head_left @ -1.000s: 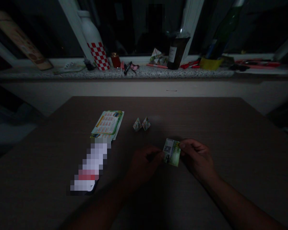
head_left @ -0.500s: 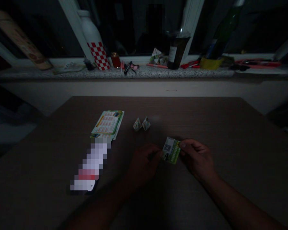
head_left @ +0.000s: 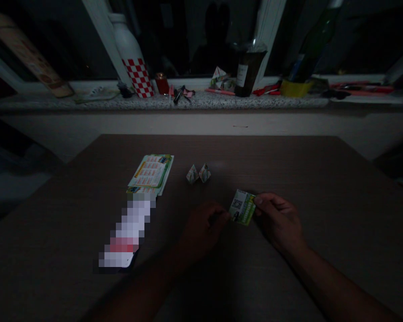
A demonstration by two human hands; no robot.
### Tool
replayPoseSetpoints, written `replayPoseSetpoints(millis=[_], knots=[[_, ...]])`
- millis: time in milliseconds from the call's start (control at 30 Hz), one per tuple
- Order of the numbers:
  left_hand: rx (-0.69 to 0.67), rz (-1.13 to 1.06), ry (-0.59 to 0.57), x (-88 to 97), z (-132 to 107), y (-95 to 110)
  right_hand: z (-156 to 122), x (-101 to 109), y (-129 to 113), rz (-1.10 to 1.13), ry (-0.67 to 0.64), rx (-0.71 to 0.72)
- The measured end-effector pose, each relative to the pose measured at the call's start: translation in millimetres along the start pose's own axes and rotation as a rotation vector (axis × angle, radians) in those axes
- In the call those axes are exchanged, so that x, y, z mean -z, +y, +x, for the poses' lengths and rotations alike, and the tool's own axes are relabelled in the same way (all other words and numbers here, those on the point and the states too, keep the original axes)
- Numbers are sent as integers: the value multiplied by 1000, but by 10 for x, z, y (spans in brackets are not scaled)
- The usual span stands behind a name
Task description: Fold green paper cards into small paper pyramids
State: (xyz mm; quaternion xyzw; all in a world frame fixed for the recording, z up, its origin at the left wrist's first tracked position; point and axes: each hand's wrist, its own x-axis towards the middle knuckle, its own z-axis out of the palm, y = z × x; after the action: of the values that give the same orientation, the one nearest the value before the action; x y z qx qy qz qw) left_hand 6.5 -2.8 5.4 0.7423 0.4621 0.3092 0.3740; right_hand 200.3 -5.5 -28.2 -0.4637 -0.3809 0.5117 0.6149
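I record a flat, brown, wood-grained counter [head_left: 275,156]. On its left side I note a stack of green-and-white printed cards [head_left: 150,172] and, just nearer me, a dark-edged phone [head_left: 129,232] with a pixelated bright screen. Right of the stack I find two pointed, folded-paper pieces [head_left: 204,174], side by side.

On the table [head_left: 289,170], 2 paper figures [head_left: 204,174] lie between the card stack [head_left: 150,172], left, and single card [head_left: 242,207], right

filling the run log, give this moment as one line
right hand: pinches QR-code card; left hand: at card's left edge; table: two folded-paper pieces, calendar cards
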Motion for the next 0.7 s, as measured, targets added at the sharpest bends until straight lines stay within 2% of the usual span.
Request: replayPoseSetpoints(millis=[200,333,433,533,700], knots=[[2,48,8,7,9,9,11,-3,0,9,-12,21],[13,28,18,25,3,-13,0,-15,-52,-136,-1,73],[-17,67,91,38,-12,-43,-19,-28,-118,-366,-21,278],[-86,117,170,38,-26,-66,-34,-28,-162,-552,-133,511],[-216,168,217,34,-29,-76,-51,-30,-169,-638,-291,641]])
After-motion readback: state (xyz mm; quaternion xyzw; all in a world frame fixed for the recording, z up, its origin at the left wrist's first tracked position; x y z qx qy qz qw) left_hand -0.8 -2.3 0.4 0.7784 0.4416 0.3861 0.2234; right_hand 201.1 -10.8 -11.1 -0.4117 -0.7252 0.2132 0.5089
